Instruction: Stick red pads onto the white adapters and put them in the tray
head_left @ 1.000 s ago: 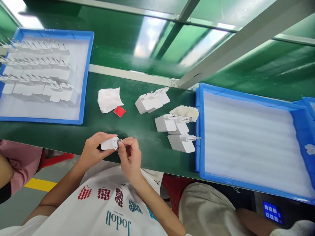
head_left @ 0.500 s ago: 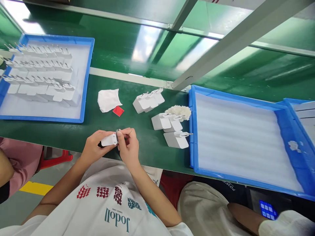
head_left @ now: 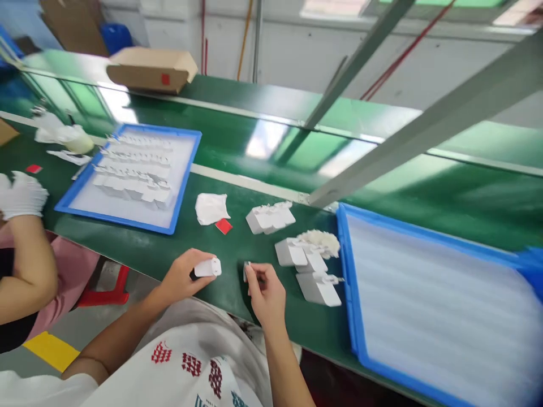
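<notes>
My left hand (head_left: 185, 274) is closed around a white power adapter (head_left: 207, 268), its end with two small holes facing right. A dark patch shows between the adapter and my palm. Apart from it, my right hand (head_left: 267, 294) pinches a small greyish piece (head_left: 246, 271) between thumb and fingers, too blurred to name. Right of my right hand, white plug adapters (head_left: 316, 288) lie on the green table with their pins pointing right. Farther back is another small group of adapters (head_left: 270, 218). A crumpled white cloth (head_left: 211, 208) lies beside a red square (head_left: 224, 226).
A blue tray (head_left: 186, 169) at left holds rows of adapters. On the right stands a large blue tray (head_left: 354, 316) with a white lining. A slanted metal post (head_left: 382, 147) rises behind the table. At far left is a co-worker's white-gloved hand (head_left: 23, 195).
My hands have come apart: the right has drawn away to the right with the small greyish piece, while the left keeps the adapter. The camera view has tilted up and shifted left.
</notes>
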A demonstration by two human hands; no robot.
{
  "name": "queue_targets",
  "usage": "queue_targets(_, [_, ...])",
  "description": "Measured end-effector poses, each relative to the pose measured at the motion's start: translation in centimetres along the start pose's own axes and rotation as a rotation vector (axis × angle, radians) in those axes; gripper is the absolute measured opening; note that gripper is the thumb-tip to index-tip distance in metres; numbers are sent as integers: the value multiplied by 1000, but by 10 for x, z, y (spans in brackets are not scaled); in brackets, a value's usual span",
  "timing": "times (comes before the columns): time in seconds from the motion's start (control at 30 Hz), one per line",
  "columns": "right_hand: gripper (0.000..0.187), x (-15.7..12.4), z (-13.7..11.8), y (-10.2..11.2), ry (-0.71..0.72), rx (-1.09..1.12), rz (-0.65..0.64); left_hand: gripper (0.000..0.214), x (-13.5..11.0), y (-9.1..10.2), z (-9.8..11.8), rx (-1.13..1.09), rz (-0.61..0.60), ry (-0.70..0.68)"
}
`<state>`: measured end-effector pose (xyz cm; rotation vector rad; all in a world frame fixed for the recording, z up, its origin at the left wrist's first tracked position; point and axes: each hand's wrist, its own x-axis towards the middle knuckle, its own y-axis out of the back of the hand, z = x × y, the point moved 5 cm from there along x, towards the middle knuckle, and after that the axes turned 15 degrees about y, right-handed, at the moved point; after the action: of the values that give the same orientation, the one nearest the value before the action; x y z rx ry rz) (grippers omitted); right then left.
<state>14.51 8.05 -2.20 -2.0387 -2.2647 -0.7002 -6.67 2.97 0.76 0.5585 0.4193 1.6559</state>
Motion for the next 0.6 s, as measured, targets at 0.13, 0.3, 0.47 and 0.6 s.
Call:
queue_targets(0.13, [36,-5,8,2,25,-39,1,35,9,51,-17,86,370,208])
queue_targets(0.3, [37,-5,1,4,121,-92,-16,47,30,160,-62,319,785,518])
queue_targets(0.47, [31,-5,-7,0,325,-286,-9,50,47,227,-109,439,874,724])
queue_targets(0.6, [30,-7,-12,-8,431,-437,-41,43,48,239,-120,423,859,764])
